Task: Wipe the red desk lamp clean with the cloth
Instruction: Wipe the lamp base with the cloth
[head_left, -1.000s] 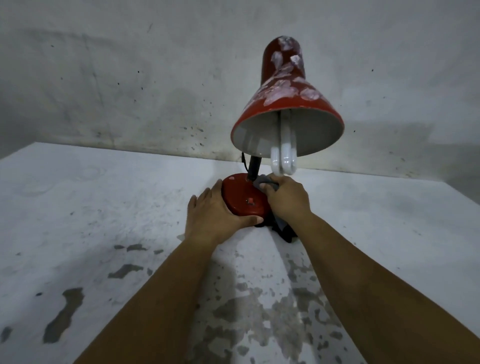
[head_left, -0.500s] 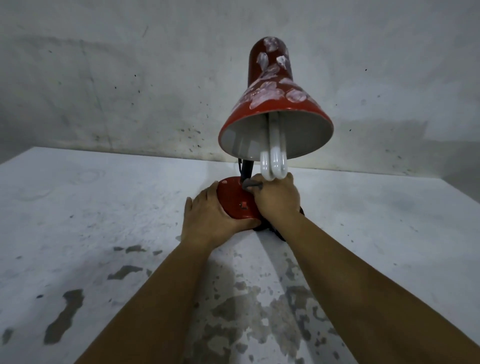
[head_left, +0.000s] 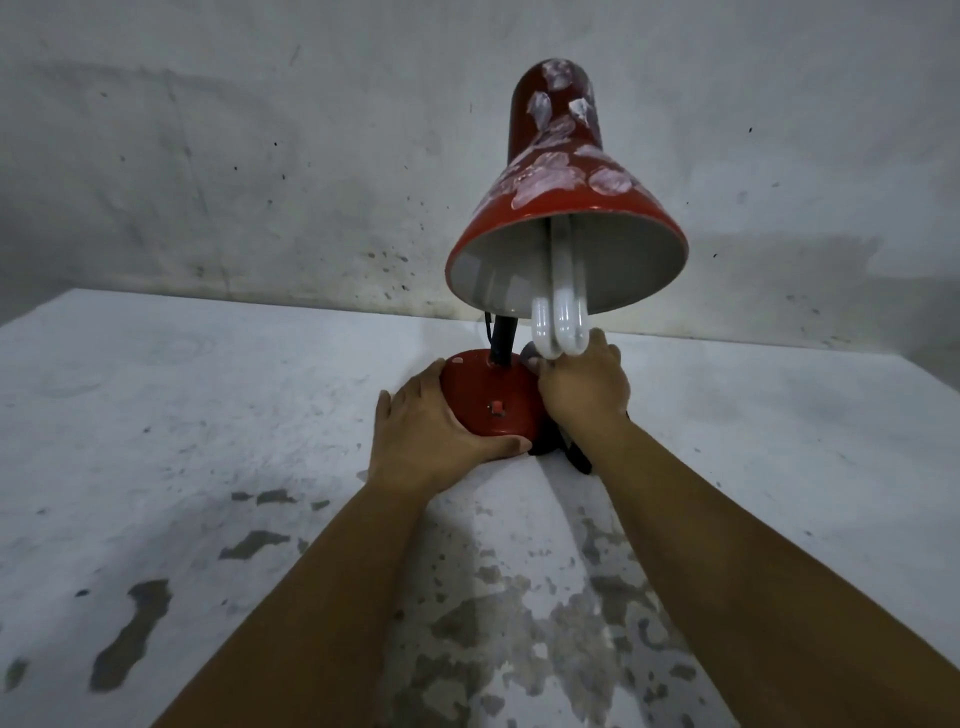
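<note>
The red desk lamp stands on a white table, its round red base in front of me and its flowered red shade tilted toward me with a white bulb hanging out. My left hand grips the left and front rim of the base. My right hand presses a dark grey cloth against the base's right side, just under the bulb. Most of the cloth is hidden by that hand; a dark end hangs below the wrist.
The white table has worn, peeling patches near me. A stained grey wall rises right behind the lamp. A black neck and cord rise from the base's back.
My right hand with the cloth has slid from the top middle of the base toward its right edge, uncovering the red switch. The left hand keeps its hold.
</note>
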